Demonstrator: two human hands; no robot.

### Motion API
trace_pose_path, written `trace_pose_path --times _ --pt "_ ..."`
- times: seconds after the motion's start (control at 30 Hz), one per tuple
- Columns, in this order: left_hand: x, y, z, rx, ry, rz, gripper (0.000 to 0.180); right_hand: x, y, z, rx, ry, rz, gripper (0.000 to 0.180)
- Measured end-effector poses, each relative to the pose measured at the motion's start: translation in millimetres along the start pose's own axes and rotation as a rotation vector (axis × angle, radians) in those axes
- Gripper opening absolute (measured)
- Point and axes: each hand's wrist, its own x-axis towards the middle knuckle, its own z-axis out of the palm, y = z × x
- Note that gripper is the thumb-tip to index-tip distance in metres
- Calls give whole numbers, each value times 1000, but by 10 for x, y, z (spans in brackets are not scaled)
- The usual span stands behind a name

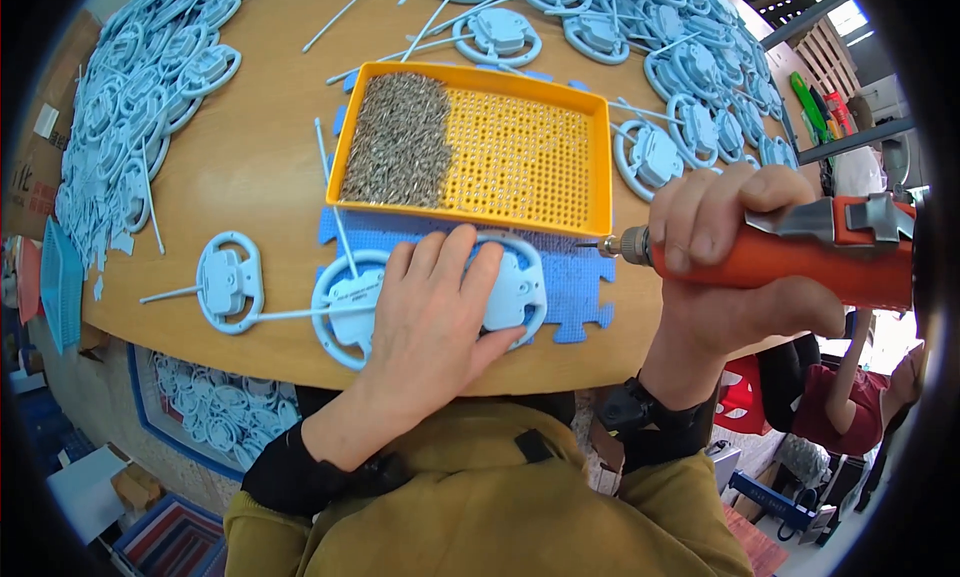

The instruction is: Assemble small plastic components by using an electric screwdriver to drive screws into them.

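Note:
My left hand (435, 302) lies flat with its fingers stretched over two light blue plastic wheel-shaped parts, one a left part (350, 317) and one a right part (518, 289). It covers where they adjoin. Both rest at a blue foam mat (585, 312) on the table. In my right hand (715, 212) is a red-orange power screwdriver (800, 262), its fingers wrapped round the body. The thin bit points left, near the lower right corner of a yellow tray (608, 167). Small metal screws (395, 142) heap in the tray's left side; others stand in its holes.
Another wheel-shaped part (230, 282) with thin rods lies left on the wooden table (260, 127). Piles of such parts (140, 107) cover the far left, back and right. A crate of parts (220, 407) stands below the front edge. Another person (845, 407) is at the right.

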Motion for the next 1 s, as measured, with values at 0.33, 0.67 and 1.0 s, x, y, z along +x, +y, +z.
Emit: trace_pose_path --times 0.33,0.67,1.0 --pt "6 -20 2 11 9 -23 65 -174 -15 159 127 7 71 73" --pt "-26 1 -6 27 -52 -70 66 -132 405 -137 -82 154 80 77" --pt "65 -55 22 61 -55 -53 66 -71 470 -173 -5 63 123 49"
